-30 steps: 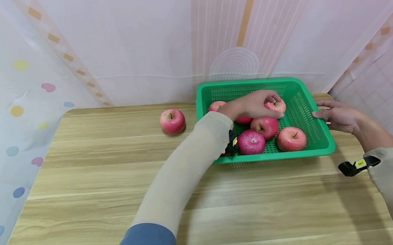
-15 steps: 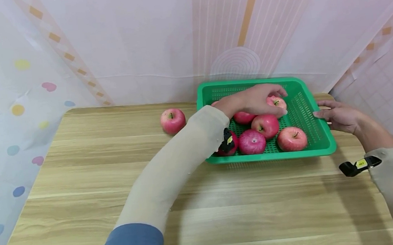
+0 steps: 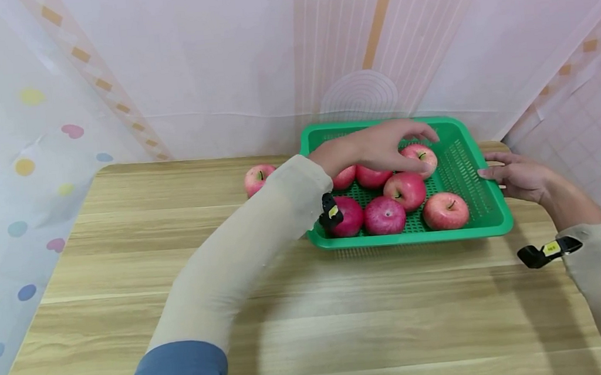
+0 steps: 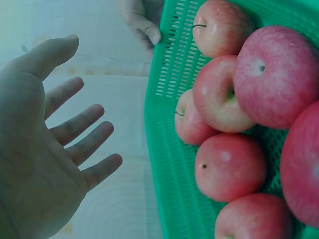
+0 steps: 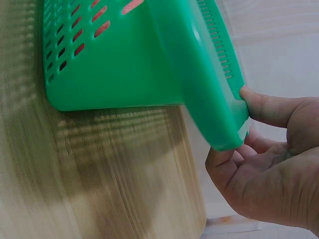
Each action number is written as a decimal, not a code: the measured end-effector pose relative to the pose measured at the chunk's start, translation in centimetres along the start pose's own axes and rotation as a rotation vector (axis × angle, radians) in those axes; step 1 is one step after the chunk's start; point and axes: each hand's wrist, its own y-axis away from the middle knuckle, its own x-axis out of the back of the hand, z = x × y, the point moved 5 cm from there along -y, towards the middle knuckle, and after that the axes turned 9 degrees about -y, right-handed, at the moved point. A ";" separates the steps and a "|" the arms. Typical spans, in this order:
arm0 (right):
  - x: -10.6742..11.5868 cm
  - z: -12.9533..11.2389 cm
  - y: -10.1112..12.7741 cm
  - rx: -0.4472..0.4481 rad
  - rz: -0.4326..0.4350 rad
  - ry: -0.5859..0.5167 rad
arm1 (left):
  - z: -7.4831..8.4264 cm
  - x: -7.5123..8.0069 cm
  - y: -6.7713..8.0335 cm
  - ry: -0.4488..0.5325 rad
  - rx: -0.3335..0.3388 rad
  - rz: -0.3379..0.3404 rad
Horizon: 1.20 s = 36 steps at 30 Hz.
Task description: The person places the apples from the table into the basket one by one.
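My left hand (image 3: 384, 145) hovers over the back of a green plastic basket (image 3: 416, 238), its fingers spread and holding nothing, as the left wrist view (image 4: 50, 134) also shows. Just below it lies a red-pink apple (image 3: 419, 159), partly covered by the hand in the head view. Several more apples rest in the basket, among them a dark red apple (image 3: 384, 216) and a paler apple (image 3: 446, 211) near the front. On the basket's right rim my right hand (image 3: 525, 178) grips with the thumb on top and fingers curled underneath (image 5: 269, 159).
One apple (image 3: 257, 179) sits on the wooden table (image 3: 125, 254) left of the basket, partly behind my left sleeve (image 3: 261, 232). A patterned wall covering (image 3: 217, 70) stands directly behind the table.
My left hand has let go of the back-right apple and lifted slightly, fingers opening. Its forearm has swung left, now covering part of the apple on the table. The right hand stays put.
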 end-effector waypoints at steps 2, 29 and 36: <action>0.0 0.0 0.0 0.002 -0.002 -0.001 | 0.1 0.5 0.4 -0.006 -0.007 0.000; 0.3 0.3 0.0 0.019 -0.028 0.010 | -2.6 5.2 7.8 0.026 -0.028 0.179; 0.2 0.3 -0.1 0.018 -0.028 0.019 | -4.2 5.9 9.9 0.033 0.012 0.228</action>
